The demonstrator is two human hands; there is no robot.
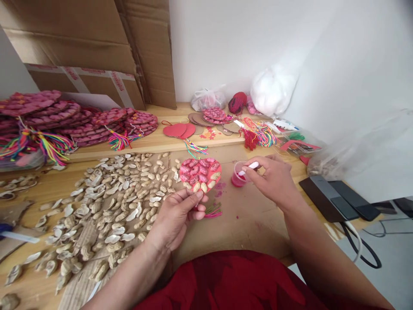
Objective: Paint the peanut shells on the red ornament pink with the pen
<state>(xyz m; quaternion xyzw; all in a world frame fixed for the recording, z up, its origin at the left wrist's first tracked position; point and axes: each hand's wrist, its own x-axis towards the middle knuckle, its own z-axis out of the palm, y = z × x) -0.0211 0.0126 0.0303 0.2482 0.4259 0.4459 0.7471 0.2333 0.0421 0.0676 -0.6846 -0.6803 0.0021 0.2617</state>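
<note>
My left hand (183, 211) pinches the lower part of a red heart-shaped card (211, 176) covered with peanut shells. Its upper shells are painted pink; several along the lower and right edge are still pale tan. Fringe in green and pink (213, 209) hangs below the heart. My right hand (269, 178) is closed on a white-handled brush (253, 165), whose tip is down inside a small clear plastic cup (237, 181) of pink paint. The brush's bristles are hidden in the cup.
Loose peanut shells (129, 198) spread across the left. Stacked pink shell hearts (106, 125) with tassels line the back shelf, beside plain red card hearts (179, 130). Yarn (238, 103) and plastic bags sit at the back. A black device (325, 202) with cables lies right.
</note>
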